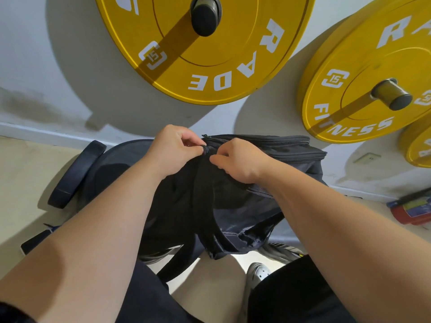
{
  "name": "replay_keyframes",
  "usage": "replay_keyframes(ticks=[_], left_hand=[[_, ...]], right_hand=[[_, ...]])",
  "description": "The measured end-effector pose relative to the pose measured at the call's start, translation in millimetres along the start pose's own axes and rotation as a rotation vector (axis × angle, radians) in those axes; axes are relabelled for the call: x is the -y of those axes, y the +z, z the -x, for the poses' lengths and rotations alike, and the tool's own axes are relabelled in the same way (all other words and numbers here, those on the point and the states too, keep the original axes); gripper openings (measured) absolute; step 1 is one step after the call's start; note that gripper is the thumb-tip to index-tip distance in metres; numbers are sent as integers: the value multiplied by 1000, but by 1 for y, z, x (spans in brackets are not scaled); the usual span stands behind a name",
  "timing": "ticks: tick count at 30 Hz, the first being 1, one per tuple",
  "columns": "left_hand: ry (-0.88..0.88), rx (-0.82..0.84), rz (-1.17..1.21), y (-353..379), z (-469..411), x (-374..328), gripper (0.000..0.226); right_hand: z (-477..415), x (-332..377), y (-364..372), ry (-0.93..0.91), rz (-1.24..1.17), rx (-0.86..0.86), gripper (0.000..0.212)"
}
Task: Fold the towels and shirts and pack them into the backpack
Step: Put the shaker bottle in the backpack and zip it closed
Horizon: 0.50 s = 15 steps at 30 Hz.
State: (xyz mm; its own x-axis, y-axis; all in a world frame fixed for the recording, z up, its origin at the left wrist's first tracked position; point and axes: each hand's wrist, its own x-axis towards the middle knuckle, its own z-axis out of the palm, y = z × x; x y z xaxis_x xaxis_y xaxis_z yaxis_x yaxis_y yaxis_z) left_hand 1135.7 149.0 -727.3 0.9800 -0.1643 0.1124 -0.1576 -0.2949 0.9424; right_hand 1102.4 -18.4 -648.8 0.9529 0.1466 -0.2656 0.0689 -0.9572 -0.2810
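In the head view, both bare forearms reached forward and the two hands met close together on top of the black backpack [291, 150], almost touching each other. The left hand [172, 150] was curled tight, thumb and forefinger pinching the zipper pull [206, 149] at the bag's upper edge, the other fingers folded into the palm. Just to the right of it, the right hand [238, 160] was also curled, its thumb and fingers pinching the dark fabric beside the zip, knuckles up. The backpack lay directly beneath both hands and spread out below the right wrist, its straps hanging down toward the person's knees. Whether the main compartment was closed could not be told, and no towels or shirts showed.

Under and left of the left hand sat a dark chair seat [116, 159] with a padded armrest [77, 176]. Above the hands, on the pale wall, hung a yellow weight plate [210, 73] on a peg; a second yellow plate [349, 108] hung up and to the right of the right hand. Well to the right of the right forearm lay a red cylinder [405, 217]. A pale shoe [256, 273] showed below the bag.
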Motion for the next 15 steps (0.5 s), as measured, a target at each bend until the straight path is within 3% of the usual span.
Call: replay_keyframes(ticks=[3, 8, 15], left_hand=[[9, 117, -43, -11, 0, 2, 18], [57, 243, -55, -18, 6, -6, 21], [118, 106, -100, -5, 5, -15, 4]], right_hand=[[5, 5, -2, 86, -279, 29, 33], [8, 10, -3, 181, -424, -3, 35], [16, 15, -16, 214, -344, -79, 33]])
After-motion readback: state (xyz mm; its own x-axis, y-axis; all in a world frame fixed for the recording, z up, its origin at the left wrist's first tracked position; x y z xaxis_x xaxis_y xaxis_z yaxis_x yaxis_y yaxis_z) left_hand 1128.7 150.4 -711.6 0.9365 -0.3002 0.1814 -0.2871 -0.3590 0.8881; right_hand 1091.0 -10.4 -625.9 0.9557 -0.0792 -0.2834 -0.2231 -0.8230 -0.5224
